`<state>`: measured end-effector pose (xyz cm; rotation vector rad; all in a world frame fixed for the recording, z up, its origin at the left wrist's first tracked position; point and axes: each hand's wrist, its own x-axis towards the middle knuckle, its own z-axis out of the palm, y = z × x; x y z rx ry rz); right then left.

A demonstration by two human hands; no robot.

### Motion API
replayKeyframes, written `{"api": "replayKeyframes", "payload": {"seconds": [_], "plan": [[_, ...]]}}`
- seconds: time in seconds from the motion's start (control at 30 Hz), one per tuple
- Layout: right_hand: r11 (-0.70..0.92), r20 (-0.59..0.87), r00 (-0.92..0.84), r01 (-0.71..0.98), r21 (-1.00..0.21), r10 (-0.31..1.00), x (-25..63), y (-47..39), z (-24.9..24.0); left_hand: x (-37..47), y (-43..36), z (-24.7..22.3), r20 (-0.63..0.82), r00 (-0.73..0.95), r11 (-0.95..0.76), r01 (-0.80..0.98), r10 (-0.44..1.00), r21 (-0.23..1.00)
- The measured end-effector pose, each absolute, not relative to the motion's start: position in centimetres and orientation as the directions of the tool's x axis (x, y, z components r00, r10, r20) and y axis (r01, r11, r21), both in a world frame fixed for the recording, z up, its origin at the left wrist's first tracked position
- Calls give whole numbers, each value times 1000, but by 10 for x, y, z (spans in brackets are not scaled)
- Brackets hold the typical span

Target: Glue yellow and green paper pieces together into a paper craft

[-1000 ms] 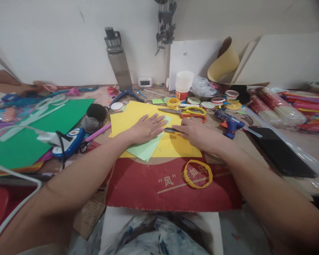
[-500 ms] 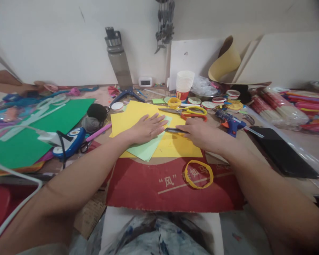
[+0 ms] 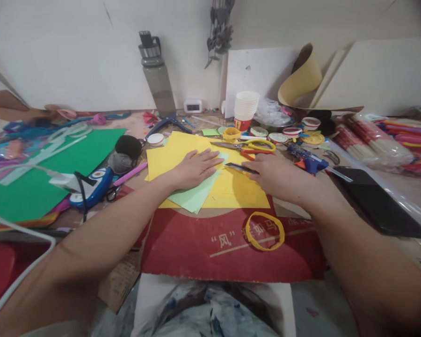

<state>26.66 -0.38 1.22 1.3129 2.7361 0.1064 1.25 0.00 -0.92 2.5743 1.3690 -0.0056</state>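
My left hand [image 3: 199, 169] lies flat, fingers spread, on a light green sheet [image 3: 192, 196] that rests over yellow paper [image 3: 163, 159]. In my right hand [image 3: 272, 173] is a utility knife [image 3: 241, 168], gripped with its blade pointing left toward my left fingertips. The blade sits over the yellow paper near the green sheet's right edge; whether it touches is hard to tell. Just beyond the hands lie scissors [image 3: 257, 146] with yellow and orange handles. A yellow paper ring [image 3: 248, 234] rests on the red cardboard [image 3: 189, 257] closest to me.
A blue glue gun [image 3: 310, 164] and a black phone [image 3: 379, 201] lie to the right. Paper cups [image 3: 246, 110] and a grey bottle [image 3: 158, 79] stand at the back. Left are green sheets [image 3: 56, 173], a blue-white device [image 3: 94, 187] and its white cable [image 3: 21, 276].
My right hand has shifted slightly right with the knife, so the blade is farther from my left fingers and more exposed. My left hand keeps its place; the view has moved slightly.
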Motion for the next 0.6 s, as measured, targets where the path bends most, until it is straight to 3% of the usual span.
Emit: {"api": "replayKeyframes", "payload": {"seconds": [0.6], "plan": [[575, -52, -572, 814, 85, 818, 264, -9, 16, 15, -1, -7, -80, 564, -539, 816, 822, 211]]}}
